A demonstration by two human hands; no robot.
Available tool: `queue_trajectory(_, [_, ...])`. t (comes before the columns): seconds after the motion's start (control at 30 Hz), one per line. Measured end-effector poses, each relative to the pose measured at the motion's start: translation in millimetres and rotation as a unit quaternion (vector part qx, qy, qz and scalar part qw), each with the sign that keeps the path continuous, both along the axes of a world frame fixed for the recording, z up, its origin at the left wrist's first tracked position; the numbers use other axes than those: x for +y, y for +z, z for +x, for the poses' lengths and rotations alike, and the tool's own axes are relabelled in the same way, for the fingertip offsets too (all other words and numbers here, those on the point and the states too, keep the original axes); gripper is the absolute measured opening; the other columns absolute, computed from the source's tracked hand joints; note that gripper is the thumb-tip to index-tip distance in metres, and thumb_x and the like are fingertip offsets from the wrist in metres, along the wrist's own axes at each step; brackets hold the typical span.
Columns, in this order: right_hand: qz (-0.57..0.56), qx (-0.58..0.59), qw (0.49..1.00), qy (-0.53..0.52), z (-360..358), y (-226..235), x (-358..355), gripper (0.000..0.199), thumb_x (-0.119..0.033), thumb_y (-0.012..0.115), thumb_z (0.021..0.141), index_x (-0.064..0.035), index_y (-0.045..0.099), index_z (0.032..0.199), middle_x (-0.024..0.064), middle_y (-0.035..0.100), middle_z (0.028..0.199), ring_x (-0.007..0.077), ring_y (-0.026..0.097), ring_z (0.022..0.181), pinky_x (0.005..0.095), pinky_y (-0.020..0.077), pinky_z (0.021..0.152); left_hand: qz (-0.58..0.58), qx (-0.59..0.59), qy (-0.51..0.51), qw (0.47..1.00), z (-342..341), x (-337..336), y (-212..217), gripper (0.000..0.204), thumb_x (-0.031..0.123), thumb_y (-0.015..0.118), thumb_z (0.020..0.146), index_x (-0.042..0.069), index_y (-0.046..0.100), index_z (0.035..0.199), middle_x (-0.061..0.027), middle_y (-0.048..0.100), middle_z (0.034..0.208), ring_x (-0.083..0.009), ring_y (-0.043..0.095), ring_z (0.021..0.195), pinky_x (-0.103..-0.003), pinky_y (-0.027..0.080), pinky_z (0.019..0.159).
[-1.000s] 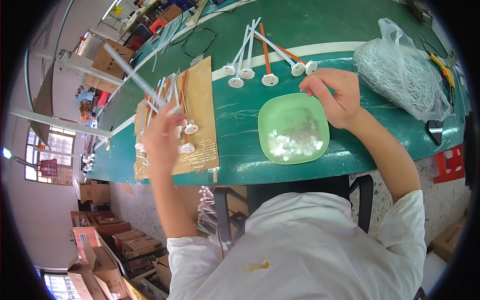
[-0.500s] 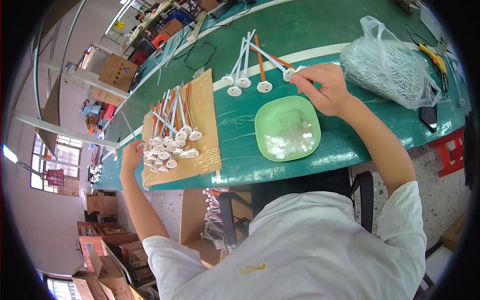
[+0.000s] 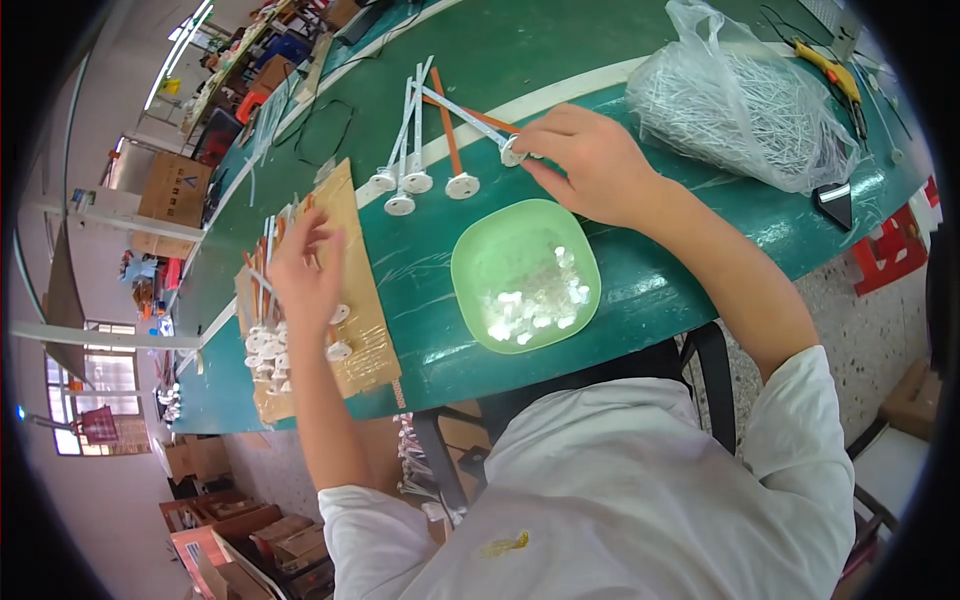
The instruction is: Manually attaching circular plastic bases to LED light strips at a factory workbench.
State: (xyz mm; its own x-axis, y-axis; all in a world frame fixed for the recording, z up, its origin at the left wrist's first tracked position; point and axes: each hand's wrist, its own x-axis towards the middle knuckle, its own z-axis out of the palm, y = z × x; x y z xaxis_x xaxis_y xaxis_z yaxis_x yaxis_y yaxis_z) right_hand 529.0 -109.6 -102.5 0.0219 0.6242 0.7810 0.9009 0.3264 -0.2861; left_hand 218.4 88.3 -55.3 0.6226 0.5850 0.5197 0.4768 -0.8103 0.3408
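Note:
My right hand (image 3: 585, 165) is closed, thumb and fingertips pinching the round white disc (image 3: 512, 151) at the end of a white strip that lies on the green table. Left of it lie several similar pieces, white and orange strips with white discs; one orange-strip disc (image 3: 462, 186) is nearest. My left hand (image 3: 308, 265) hangs above the cardboard sheet (image 3: 365, 350), fingers loosely bent and apart, slightly blurred, with nothing visible in them. Under it a pile of disc-ended strips (image 3: 268, 350) is partly hidden by my hand and forearm. A green bowl (image 3: 475, 235) between my hands holds small clear, shiny pieces.
A clear plastic bag (image 3: 735, 115) full of thin white sticks lies at the right. Behind it is a yellow-handled tool (image 3: 830, 68); a dark flat object (image 3: 833, 205) sits near the table edge. A black cable (image 3: 325, 130) curls at the far left. A red stool (image 3: 893, 255) stands below.
My left hand has moved right and up from the cardboard's left edge to above the strips. My right hand now touches the disc, its fingers lower over it. The whole view has shifted.

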Motion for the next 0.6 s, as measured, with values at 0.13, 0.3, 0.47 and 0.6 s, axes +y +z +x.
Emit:
queue_trajectory(0.13, [-0.034, 0.000, 0.999, 0.012, 6, -2, 3, 0.019, -0.001, 0.074, 0.077, -0.0059, 0.069, 0.094, 0.0082, 0.069, 0.103, 0.0291, 0.064, 0.094, 0.0374, 0.0539, 0.076, 0.110, -0.036, -0.035, 0.993, 64, -2, -23, 0.049, 0.016, 0.077, 0.084, 0.002, 0.061, 0.128, -0.0172, 0.066, 0.121, -0.0299, 0.065, 0.107, -0.041, 0.051, 0.091])
queue_trajectory(0.3, [0.007, 0.003, 1.000, -0.002, 6, -1, 4, 0.019, 0.001, 0.075, 0.075, -0.0046, 0.068, 0.092, 0.0081, 0.069, 0.100, 0.0291, 0.064, 0.089, 0.0380, 0.0544, 0.074, 0.157, -0.117, -0.015, 0.980, 73, -3, -44, 0.052, 0.019, 0.078, 0.081, 0.006, 0.062, 0.128, -0.0190, 0.057, 0.127, -0.0384, 0.055, 0.117, -0.045, 0.046, 0.098])
queue_trajectory(0.47, [0.005, -0.015, 0.999, 0.034, -4, -2, 10, 0.020, 0.003, 0.077, 0.072, -0.0027, 0.069, 0.090, 0.0091, 0.070, 0.099, 0.0306, 0.065, 0.087, 0.0381, 0.0552, 0.073, 0.140, -0.040, -0.034, 0.989, 72, 4, -72, 0.043, 0.019, 0.077, 0.080, 0.012, 0.068, 0.122, -0.0186, 0.053, 0.134, -0.0392, 0.048, 0.126, -0.050, 0.039, 0.103])
queue_trajectory(0.6, [0.005, -0.029, 0.999, 0.045, -9, -3, 11, 0.022, 0.004, 0.078, 0.070, -0.0012, 0.070, 0.089, 0.0098, 0.071, 0.095, 0.0304, 0.066, 0.085, 0.0359, 0.0556, 0.072, 0.150, -0.001, -0.008, 0.989, 78, 14, -83, 0.034, 0.018, 0.075, 0.082, 0.015, 0.073, 0.116, -0.0131, 0.054, 0.138, -0.0350, 0.046, 0.130, -0.049, 0.034, 0.106])
